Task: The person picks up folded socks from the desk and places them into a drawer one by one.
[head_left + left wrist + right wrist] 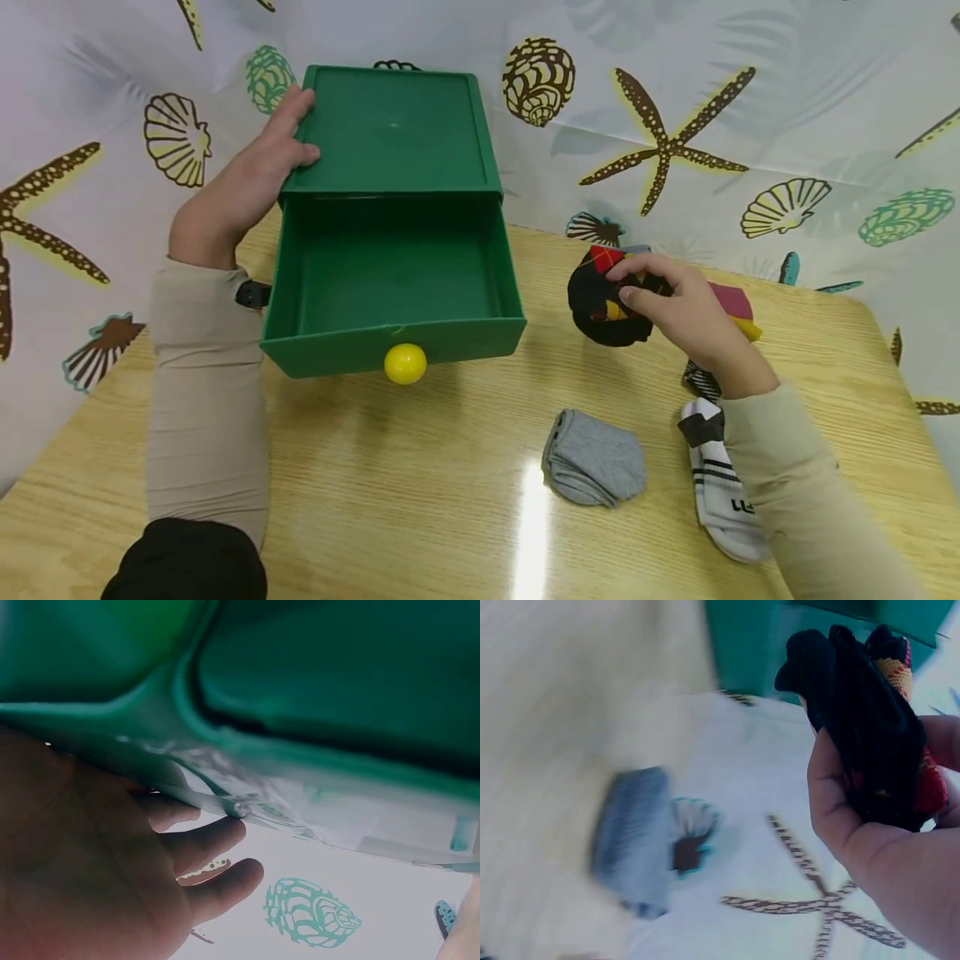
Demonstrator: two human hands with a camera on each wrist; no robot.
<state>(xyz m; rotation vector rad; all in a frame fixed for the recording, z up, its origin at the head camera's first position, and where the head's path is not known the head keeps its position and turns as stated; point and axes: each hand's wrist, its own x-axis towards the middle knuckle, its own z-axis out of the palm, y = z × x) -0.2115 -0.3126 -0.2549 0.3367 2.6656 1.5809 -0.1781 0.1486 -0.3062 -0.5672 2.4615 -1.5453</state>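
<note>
In the head view a green plastic box [397, 129] has its drawer [393, 283] pulled out, with a round yellow knob [405, 364] on the front. The drawer's inside is bare. My left hand [258, 171] rests against the box's left side, fingers extended; the left wrist view shows that hand [97, 855] under the green edge. To the right, my right hand [678, 308] grips a folded black sock bundle [600, 296] with red and yellow patterning. The right wrist view shows this bundle [877, 735] between thumb and fingers, raised off the table.
Folded grey socks [596, 458] lie front right on the wooden table [420, 500]. White socks [716, 475] with black stripes lie partly under my right forearm. Behind that hand are a maroon folded piece [731, 297] and a black-and-white one [701, 381]. A patterned cloth [465, 33] hangs behind.
</note>
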